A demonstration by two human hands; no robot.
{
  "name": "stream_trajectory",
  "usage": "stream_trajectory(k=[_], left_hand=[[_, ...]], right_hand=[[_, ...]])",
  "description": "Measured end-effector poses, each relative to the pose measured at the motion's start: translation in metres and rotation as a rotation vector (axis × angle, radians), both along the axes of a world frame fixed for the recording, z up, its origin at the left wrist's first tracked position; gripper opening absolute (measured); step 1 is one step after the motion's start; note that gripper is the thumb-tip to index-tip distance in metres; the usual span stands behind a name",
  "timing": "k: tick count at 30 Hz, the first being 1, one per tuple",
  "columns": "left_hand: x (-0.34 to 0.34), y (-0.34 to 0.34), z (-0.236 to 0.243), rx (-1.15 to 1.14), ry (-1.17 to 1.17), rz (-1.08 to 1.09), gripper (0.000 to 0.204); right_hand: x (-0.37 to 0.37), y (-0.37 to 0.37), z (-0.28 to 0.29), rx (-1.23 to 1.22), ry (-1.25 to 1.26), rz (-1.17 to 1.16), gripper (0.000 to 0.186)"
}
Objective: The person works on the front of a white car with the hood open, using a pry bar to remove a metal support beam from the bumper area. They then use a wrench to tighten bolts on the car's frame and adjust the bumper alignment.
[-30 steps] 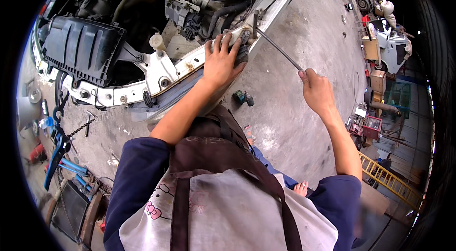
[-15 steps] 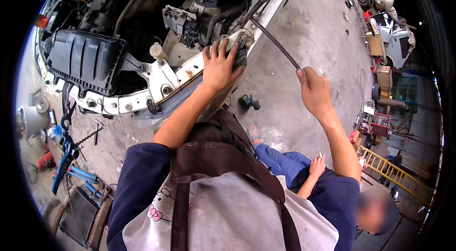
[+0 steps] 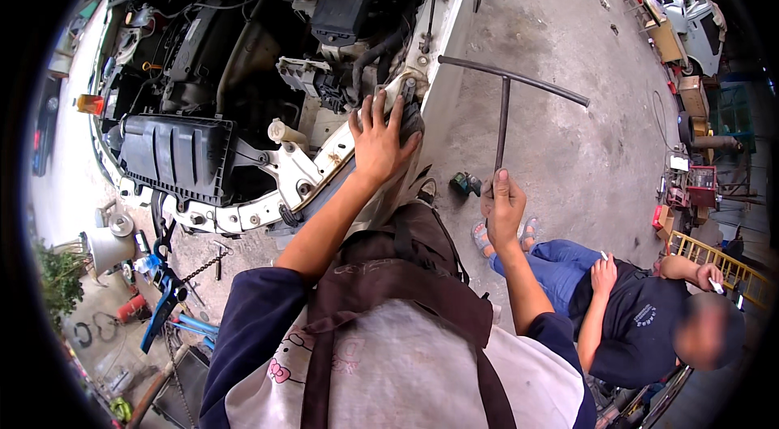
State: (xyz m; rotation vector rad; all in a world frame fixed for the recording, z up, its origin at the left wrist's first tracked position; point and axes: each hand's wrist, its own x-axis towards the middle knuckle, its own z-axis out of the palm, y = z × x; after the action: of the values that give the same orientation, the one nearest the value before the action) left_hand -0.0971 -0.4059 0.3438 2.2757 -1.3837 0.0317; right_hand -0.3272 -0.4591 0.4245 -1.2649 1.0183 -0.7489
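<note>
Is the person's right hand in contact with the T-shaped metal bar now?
Touching: the head view shows the right hand closed around the lower end of the T-shaped metal bar.

The floor (image 3: pixel 560 161) is grey — the ladder (image 3: pixel 733 265), yellow.

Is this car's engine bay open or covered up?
Open: the engine bay shows a ribbed black box inside, uncovered, with your left hand spread at its edge.
</note>
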Motion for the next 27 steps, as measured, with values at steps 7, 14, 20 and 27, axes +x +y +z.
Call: stream_trajectory(k=[7,14,20,27], left_hand=[[0.000,-0.001,0.002,0.067,-0.030,-0.029,0.078],[0.003,-0.002,0.001,0.049,-0.058,-0.057,0.077],[0.002,0.000,0.004,0.025,-0.044,-0.059,0.077],[0.007,0.002,0.003,-0.048,-0.012,-0.081,0.073]], right_hand=[[-0.003,0.006,-0.010,-0.058,-0.113,-0.026,0.042],[0.019,-0.007,-0.007,-0.185,0.124,-0.014,0.039],[0.027,-0.007,0.005,-0.132,-0.041,0.042,0.037],[0.076,-0.034,0.097,-0.264,-0.410,0.047,0.035]])
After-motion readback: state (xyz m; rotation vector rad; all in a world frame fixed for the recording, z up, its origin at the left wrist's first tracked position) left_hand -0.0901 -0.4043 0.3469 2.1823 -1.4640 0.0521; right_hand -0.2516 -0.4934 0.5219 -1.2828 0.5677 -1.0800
